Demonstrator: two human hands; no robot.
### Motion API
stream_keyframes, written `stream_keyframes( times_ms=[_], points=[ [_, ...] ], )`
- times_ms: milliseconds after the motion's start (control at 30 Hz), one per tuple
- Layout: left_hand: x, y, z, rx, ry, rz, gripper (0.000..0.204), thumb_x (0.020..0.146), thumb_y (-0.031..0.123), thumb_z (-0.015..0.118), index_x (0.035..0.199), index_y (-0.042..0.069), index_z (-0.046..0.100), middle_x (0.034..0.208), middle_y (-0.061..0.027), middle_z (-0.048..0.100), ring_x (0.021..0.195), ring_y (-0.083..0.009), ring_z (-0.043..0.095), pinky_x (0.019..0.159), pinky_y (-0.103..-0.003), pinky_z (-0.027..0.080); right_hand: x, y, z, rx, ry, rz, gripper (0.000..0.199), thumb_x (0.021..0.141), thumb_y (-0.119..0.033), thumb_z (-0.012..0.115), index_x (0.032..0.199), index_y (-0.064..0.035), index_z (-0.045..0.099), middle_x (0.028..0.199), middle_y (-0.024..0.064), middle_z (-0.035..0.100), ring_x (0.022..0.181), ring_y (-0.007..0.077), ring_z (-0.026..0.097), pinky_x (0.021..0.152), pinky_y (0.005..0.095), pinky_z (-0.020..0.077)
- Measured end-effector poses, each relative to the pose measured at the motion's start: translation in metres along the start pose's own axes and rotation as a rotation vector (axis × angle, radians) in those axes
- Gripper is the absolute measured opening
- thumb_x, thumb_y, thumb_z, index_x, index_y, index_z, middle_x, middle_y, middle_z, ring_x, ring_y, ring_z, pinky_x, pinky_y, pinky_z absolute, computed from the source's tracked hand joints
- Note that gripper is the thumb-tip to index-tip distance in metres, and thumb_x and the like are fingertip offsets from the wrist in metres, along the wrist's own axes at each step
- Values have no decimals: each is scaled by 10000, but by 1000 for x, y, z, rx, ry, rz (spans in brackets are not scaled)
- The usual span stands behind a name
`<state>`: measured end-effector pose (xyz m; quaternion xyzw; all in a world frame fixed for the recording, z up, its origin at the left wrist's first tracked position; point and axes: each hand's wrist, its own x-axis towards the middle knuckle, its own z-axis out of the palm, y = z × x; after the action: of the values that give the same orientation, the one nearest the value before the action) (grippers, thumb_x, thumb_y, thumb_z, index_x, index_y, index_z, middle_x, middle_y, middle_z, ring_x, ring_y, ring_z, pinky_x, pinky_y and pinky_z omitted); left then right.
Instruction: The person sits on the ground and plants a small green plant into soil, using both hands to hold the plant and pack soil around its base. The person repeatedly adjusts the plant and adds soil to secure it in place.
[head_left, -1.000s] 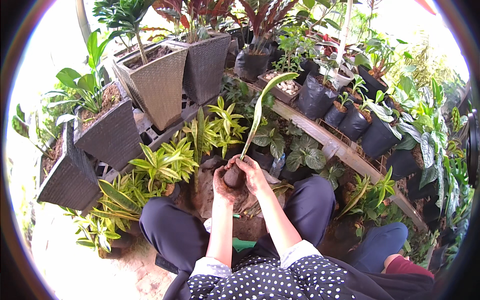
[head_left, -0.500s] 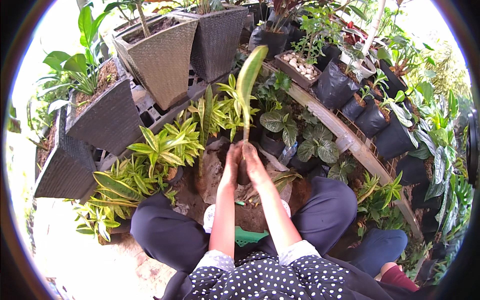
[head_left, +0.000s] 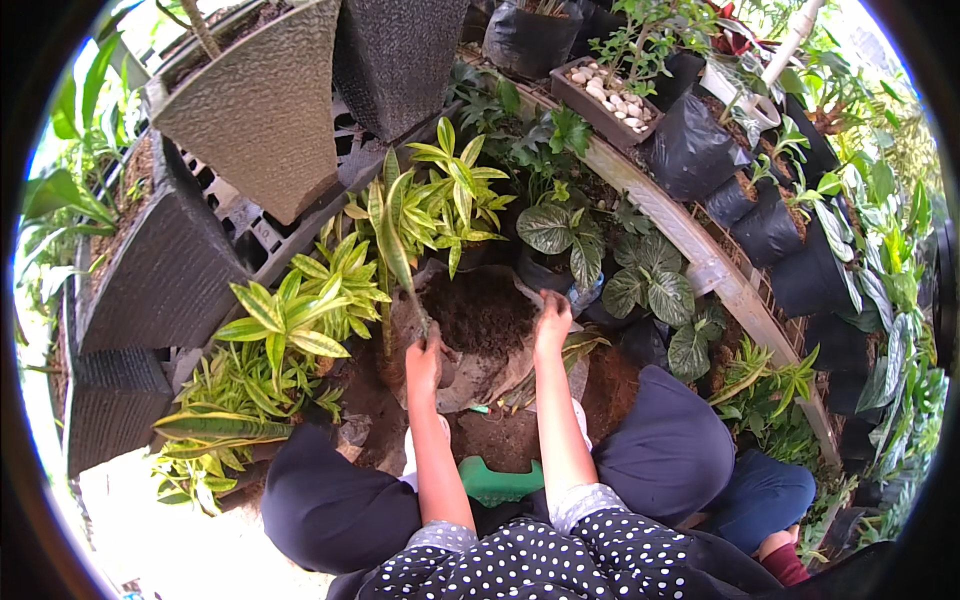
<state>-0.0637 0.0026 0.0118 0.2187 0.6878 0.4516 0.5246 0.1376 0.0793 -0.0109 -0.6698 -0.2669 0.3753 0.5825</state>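
My left hand (head_left: 424, 362) is closed around the lower end of a snake plant leaf (head_left: 393, 240), which stands up and leans left, green with yellow edges. My right hand (head_left: 552, 322) is closed at the right rim of an open, soil-stained sack (head_left: 480, 385), its fingers pinching the edge. Dark loose soil (head_left: 480, 312) fills the sack between my two hands. The sack sits on the brown ground in front of my bent knees.
Tall textured planters (head_left: 260, 110) stand at the far left, with yellow-green potted plants (head_left: 290, 315) below them. A metal rail (head_left: 690, 255) curves along the right, lined with black plant bags (head_left: 692, 150). A green plastic piece (head_left: 500, 480) lies between my legs. Another person's knee (head_left: 765, 500) shows at lower right.
My hands, together around the leaf's base before, have parted. The left has carried the leaf left and lower; the right has moved to the sack's right rim, and the soil inside is now exposed.
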Motion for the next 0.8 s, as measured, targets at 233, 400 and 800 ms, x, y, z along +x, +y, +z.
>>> stream_keyframes(
  times_ms=[233,400,800],
  points=[
    [19,2,13,-94,84,25,231,853,223,630,807,11,548,725,-54,584,673,-144,569,601,-276,432,34,150,-13,-135,24,194,184,854,-126,519,891,14,631,835,118,655,793,218,608,764,335,455],
    [42,-34,4,-348,-3,-43,129,866,49,559,964,31,477,879,-100,605,865,-222,641,633,-305,494,11,149,30,-570,-171,87,223,832,-192,566,955,-14,621,964,181,626,902,347,577,826,395,451],
    [64,-37,-3,-241,129,-169,190,860,133,625,963,11,521,856,-72,585,741,-154,619,587,-277,468,-1,171,125,-1533,-1355,-879,433,849,-163,497,1282,-176,483,1423,43,334,1331,278,281,1046,517,281]
  ],
)
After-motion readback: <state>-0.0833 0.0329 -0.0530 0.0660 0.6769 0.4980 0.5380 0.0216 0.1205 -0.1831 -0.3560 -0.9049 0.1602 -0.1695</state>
